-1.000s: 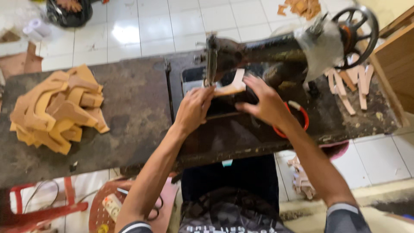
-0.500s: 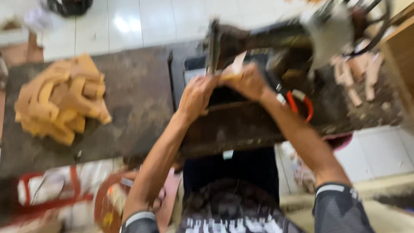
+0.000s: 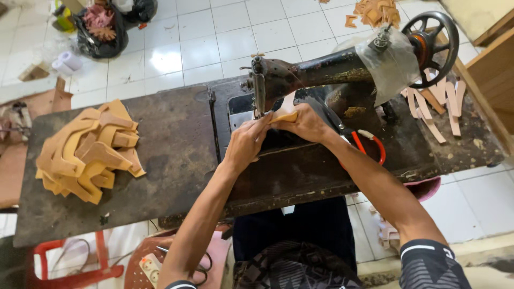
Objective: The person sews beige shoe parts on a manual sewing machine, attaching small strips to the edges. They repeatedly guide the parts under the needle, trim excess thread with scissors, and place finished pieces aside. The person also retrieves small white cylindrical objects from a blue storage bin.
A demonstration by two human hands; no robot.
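Observation:
My left hand (image 3: 246,143) and my right hand (image 3: 304,123) both pinch a tan leather piece (image 3: 285,115) under the needle arm of a black sewing machine (image 3: 326,67). The piece is folded between the fingers, and a pale strip of it rises behind them. The hands touch each other at the fingertips, just right of the needle bar. A pile of tan leather cut-outs (image 3: 88,150) lies at the left end of the dark worn table (image 3: 160,160).
Red-handled scissors (image 3: 369,144) lie right of my right hand. Pale leather strips (image 3: 436,109) rest by the handwheel (image 3: 433,35). A wooden cabinet (image 3: 495,80) stands at the right. A black bag (image 3: 104,29) and more scraps (image 3: 377,10) sit on the tiled floor.
Both hands closed together on the leather piece and lifted it up toward the needle. The camera view shifted and steadied.

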